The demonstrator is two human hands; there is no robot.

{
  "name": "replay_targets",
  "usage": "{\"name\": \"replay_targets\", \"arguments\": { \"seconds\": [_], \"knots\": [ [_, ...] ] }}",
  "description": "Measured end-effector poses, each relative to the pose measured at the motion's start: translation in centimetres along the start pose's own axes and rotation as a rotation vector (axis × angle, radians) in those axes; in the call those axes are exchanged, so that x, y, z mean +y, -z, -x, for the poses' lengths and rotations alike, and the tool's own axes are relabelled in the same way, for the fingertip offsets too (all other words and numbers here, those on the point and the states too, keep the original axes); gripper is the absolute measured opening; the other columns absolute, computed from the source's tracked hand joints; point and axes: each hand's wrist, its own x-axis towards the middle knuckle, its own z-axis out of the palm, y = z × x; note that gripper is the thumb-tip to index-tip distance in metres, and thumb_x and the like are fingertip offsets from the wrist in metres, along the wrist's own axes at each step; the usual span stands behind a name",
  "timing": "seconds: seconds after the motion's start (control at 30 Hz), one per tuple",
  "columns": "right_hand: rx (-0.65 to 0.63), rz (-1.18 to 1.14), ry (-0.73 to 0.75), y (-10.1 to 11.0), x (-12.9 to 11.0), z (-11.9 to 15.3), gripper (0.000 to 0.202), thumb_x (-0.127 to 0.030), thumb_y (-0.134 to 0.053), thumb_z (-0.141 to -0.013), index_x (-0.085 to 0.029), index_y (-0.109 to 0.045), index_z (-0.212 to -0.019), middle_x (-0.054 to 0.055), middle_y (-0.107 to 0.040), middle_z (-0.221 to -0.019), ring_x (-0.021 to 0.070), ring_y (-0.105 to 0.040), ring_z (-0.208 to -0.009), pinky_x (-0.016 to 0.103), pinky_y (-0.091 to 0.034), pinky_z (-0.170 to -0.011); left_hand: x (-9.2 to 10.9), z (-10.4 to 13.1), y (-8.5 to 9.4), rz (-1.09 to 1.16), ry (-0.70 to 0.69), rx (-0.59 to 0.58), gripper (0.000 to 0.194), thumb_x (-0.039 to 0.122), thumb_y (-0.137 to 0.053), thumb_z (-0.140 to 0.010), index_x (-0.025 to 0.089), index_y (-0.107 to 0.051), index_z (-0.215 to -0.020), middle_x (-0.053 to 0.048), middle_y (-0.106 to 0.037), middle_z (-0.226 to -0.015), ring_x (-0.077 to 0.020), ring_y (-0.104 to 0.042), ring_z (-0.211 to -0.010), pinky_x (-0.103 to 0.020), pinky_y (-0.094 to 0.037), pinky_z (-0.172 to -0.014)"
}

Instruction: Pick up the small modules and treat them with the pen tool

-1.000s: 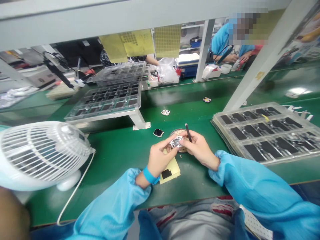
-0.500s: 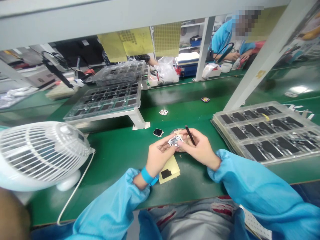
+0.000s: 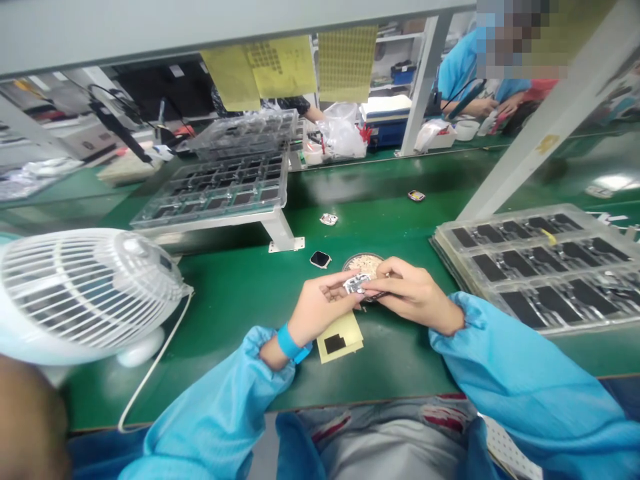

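Observation:
My left hand (image 3: pixel 323 303) is closed on a small silvery-white device part (image 3: pixel 357 283), gripping it between thumb and fingers. My right hand (image 3: pixel 413 292) has its fingers pinched together at the part's right edge, with a dark thin tool partly visible beneath them. Behind both hands sits a round dish (image 3: pixel 365 259) of small beige pieces. A yellow paper (image 3: pixel 345 347) with a black piece (image 3: pixel 335 343) on it lies below the left hand. Beyond the hands is a dark-screened watch-like device (image 3: pixel 320 259).
A white fan (image 3: pixel 90 293) stands at left. Clear trays of dark screens (image 3: pixel 540 267) are stacked at right, others (image 3: pixel 220 187) on a raised shelf. Two small parts (image 3: pixel 329 219), (image 3: pixel 416 195) lie farther back. A person in blue sleeves works across the bench.
My right hand has shifted right, and the dark tool that stood upright in it is now low under the fingers. More of the dish shows. The view has shifted slightly.

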Motion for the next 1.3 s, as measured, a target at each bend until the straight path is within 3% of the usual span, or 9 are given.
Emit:
{"name": "replay_targets", "arguments": {
  "seconds": [0.13,0.27,0.47,0.57,0.67,0.77,0.83,1.0,1.3],
  "knots": [
    [-0.037,0.108,0.061,0.4,0.1,0.1,0.031,-0.022,-0.057,-0.094,-0.029,-0.069,-0.121,0.007,-0.063,-0.103,0.0155,-0.062,-0.084,0.027,-0.052,-0.070,0.2,0.2,-0.3,0.001,0.011,0.015,0.057,0.027,-0.085,-0.069,0.013,-0.070,-0.122,-0.013,-0.076,-0.108,-0.0240,-0.073,-0.093,-0.035,-0.061,-0.086],
    [-0.063,0.170,0.075,0.3,0.2,0.3,0.032,-0.020,-0.053,-0.094,-0.030,-0.069,-0.119,0.005,-0.063,-0.100,0.0143,-0.060,-0.079,0.025,-0.051,-0.068,0.2,0.4,-0.4,-0.034,-0.008,0.018,0.056,0.026,-0.085,-0.069,0.013,-0.071,-0.121,-0.012,-0.076,-0.103,-0.0233,-0.073,-0.090,-0.035,-0.060,-0.084],
    [-0.047,0.241,0.098,0.1,0.2,0.4,0.032,-0.018,-0.051,-0.095,-0.028,-0.070,-0.119,0.006,-0.064,-0.101,0.0137,-0.060,-0.078,0.025,-0.049,-0.065,0.4,0.5,-0.4,-0.293,-0.123,0.113,0.049,0.026,-0.081,-0.072,0.014,-0.073,-0.119,-0.002,-0.071,-0.070,-0.0115,-0.056,-0.055,-0.025,-0.050,-0.053],
    [-0.036,0.247,0.097,0.2,0.2,0.3,0.032,-0.017,-0.052,-0.094,-0.027,-0.070,-0.118,0.006,-0.064,-0.101,0.0137,-0.059,-0.076,0.025,-0.049,-0.063,0.5,0.7,-0.5,-0.389,-0.205,0.154,0.043,0.027,-0.079,-0.074,0.016,-0.075,-0.115,-0.003,-0.072,-0.076,-0.0116,-0.054,-0.057,-0.025,-0.049,-0.053],
    [-0.025,0.188,0.066,0.1,0.0,0.3,0.032,-0.017,-0.053,-0.093,-0.031,-0.070,-0.117,0.005,-0.064,-0.100,0.0135,-0.059,-0.075,0.025,-0.051,-0.065,0.4,0.7,-0.5,-0.326,-0.165,0.151,0.045,0.027,-0.080,-0.074,0.016,-0.074,-0.117,-0.006,-0.076,-0.087,-0.0150,-0.062,-0.066,-0.028,-0.055,-0.062],
    [0.072,0.004,-0.052,-0.6,-0.4,0.0,0.028,-0.024,-0.064,-0.089,-0.029,-0.069,-0.116,0.007,-0.064,-0.109,0.0184,-0.064,-0.092,0.030,-0.056,-0.077,0.2,0.6,-0.3,-0.148,-0.112,0.081,0.049,0.027,-0.082,-0.072,0.016,-0.073,-0.119,-0.009,-0.076,-0.104,-0.0208,-0.071,-0.085,-0.033,-0.059,-0.079],
    [0.123,-0.191,-0.213,-1.3,-0.8,-0.3,0.036,-0.029,-0.070,-0.085,-0.026,-0.065,-0.121,0.009,-0.065,-0.118,0.0221,-0.065,-0.103,0.034,-0.058,-0.085,0.1,0.5,-0.2,-0.050,-0.107,0.045,0.049,0.026,-0.083,-0.071,0.016,-0.073,-0.118,-0.011,-0.075,-0.110,-0.0230,-0.072,-0.093,-0.035,-0.059,-0.087],
    [0.178,-0.586,-0.550,-3.0,-1.4,-0.7,0.031,-0.033,-0.075,-0.081,-0.021,-0.066,-0.108,0.006,-0.071,-0.112,0.0222,-0.068,-0.103,0.037,-0.057,-0.094,0.3,0.3,-0.3,0.091,-0.083,0.017,0.045,0.022,-0.083,-0.071,0.015,-0.073,-0.114,-0.011,-0.075,-0.109,-0.0238,-0.072,-0.098,-0.036,-0.059,-0.091],
    [0.169,-0.698,-0.650,-4.0,-1.7,-1.1,0.033,-0.040,-0.076,-0.080,-0.019,-0.070,-0.105,0.006,-0.073,-0.104,0.0215,-0.068,-0.093,0.036,-0.056,-0.087,0.0,0.5,-1.3,0.119,-0.125,0.046,0.032,0.022,-0.080,-0.074,0.015,-0.076,-0.106,-0.012,-0.072,-0.114,-0.0184,-0.072,-0.084,-0.031,-0.061,-0.077]
  ]
}}
